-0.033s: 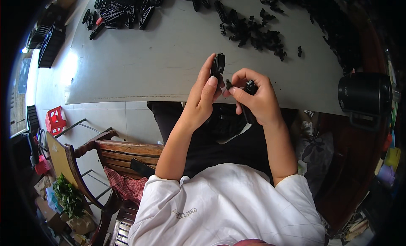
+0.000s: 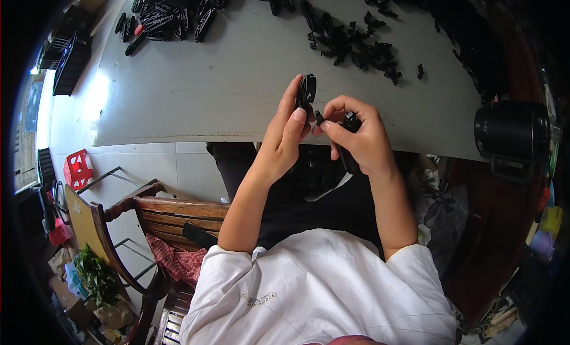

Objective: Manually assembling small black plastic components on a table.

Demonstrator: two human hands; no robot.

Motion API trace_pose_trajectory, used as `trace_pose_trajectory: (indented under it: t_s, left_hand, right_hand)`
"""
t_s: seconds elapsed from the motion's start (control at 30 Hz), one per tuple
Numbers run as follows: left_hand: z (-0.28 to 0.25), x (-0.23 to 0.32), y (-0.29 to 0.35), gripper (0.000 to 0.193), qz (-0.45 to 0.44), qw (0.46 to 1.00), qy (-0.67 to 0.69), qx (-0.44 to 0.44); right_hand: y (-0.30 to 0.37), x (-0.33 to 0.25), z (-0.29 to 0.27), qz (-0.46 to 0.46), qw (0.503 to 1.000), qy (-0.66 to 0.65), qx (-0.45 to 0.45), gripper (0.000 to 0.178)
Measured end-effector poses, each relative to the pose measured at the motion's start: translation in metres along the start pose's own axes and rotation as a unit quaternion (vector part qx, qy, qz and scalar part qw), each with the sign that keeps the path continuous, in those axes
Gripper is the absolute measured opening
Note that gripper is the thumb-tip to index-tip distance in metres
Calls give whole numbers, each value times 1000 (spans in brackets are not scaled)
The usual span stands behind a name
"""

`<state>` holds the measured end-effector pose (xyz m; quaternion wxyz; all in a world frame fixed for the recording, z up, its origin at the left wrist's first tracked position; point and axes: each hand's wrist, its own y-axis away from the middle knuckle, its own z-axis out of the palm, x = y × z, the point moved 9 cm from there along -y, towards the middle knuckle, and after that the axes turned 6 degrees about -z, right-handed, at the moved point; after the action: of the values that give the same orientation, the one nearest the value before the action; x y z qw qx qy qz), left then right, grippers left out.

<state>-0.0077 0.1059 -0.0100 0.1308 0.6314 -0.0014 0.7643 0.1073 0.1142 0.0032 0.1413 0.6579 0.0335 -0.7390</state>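
Observation:
My left hand is closed on an elongated black plastic piece, held upright between thumb and fingers, with its upper end sticking out above the thumb. Just to its right, my right hand pinches a small dark piece between thumb and forefinger. A longer black object lies in the palm of that same hand; its kind is hard to make out. A narrow gap separates the small piece from the elongated one. Both hands are in the air over the near edge of the grey table.
Many elongated black pieces lie heaped at the table's far left. Small black parts are scattered at the far right, beside a larger dark pile. A black mug-like container stands at the right. A wooden chair is at my left.

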Motion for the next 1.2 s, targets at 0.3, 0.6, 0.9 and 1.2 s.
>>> trace_pose_trajectory:
  t_s: [0.3, 0.6, 0.9, 1.2]
  left_hand:
    - [9, 10, 5, 60, 41, 994, -100, -25]
    - [11, 3, 13, 60, 17, 992, -100, -72]
    - [27, 9, 33, 60, -16, 971, -150, -184]
    - [12, 59, -108, 40, 297, 841, -436, 122]
  right_hand:
    - [2, 13, -1, 7, 992, -111, 58, 9]
    - [4, 9, -6, -13, 983, -126, 134, 12]
    - [22, 26, 0, 14, 995, -91, -24, 15]
    - [59, 14, 11, -104, 962, 246, -49, 25]
